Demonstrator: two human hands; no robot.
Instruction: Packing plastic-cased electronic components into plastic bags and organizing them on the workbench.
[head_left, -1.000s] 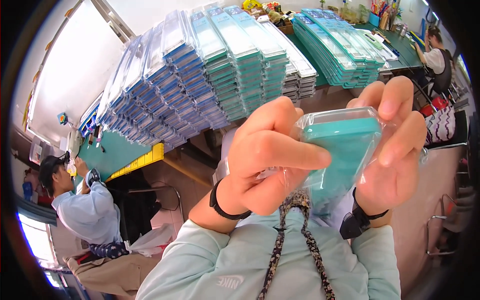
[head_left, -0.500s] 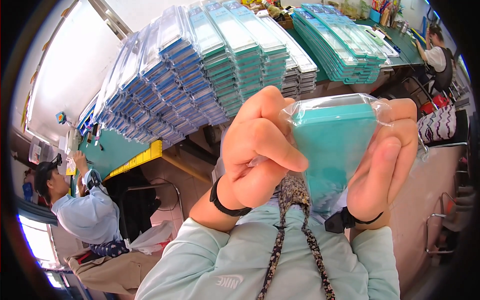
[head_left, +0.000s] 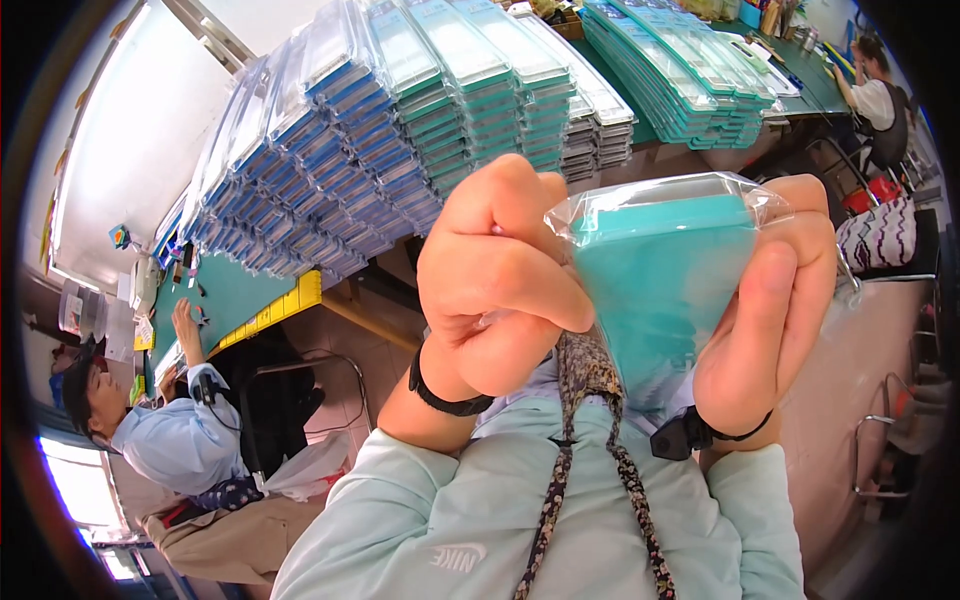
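Note:
A flat teal box (head_left: 660, 290) wrapped in clear film is held up in front of my chest. Along its right side, the fingers of my right hand (head_left: 775, 310) are curled and grip the box. My left hand (head_left: 500, 285) is closed at the left edge, its fingers bent and pressed together on the clear film (head_left: 567, 220). A loose corner of that film sticks out at the top left of the box. Each wrist has a black band; a small black device sits on the right one.
Beyond my hands, tall stacks of blue-edged packs (head_left: 330, 130) and teal-edged packs (head_left: 480, 90) stand close together. More teal packs (head_left: 690, 80) lie on the green table at right. One person (head_left: 170, 420) sits at left, another (head_left: 880, 110) at far right. A chair (head_left: 880, 240) holds a patterned cloth.
My left hand has shifted slightly left and up, and the film's top left corner is drawn outward. The box has tilted a little. The person at left has moved an arm lower.

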